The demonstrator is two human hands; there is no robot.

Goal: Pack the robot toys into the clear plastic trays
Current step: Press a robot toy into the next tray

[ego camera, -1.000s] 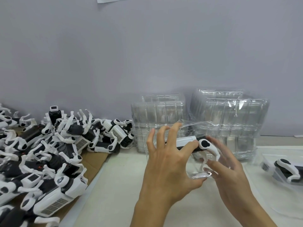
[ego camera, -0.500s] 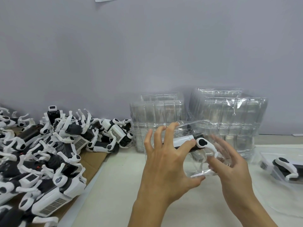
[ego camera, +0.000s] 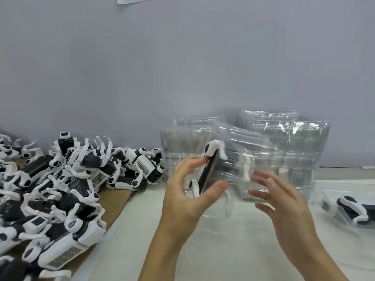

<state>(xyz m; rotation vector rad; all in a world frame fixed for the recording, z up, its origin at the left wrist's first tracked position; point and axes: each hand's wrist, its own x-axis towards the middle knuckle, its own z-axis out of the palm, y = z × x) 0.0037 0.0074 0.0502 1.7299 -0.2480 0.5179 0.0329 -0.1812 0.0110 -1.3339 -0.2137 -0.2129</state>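
Tilted up on end since a second ago, the toy point(ego camera: 211, 169) now stands nearly vertical inside its clear tray point(ego camera: 241, 159), held above the counter point(ego camera: 233, 240) instead of lying level. Left hand point(ego camera: 188, 191) keeps a narrow grip, thumb and fingers pinching the toy's dark body and the tray's edge. Right hand point(ego camera: 284, 201), blurred with motion, is spread wide against the tray's far side, fingers straight; whether it touches the plastic cannot be told. Turning the tray suggests the toy is seated and the pack is being checked or closed. One packed tray point(ego camera: 353, 207) lies at the right edge; loose toys point(ego camera: 67, 179) crowd cardboard point(ego camera: 115, 197) at left, with stacked trays point(ego camera: 284, 138) behind against the wall.
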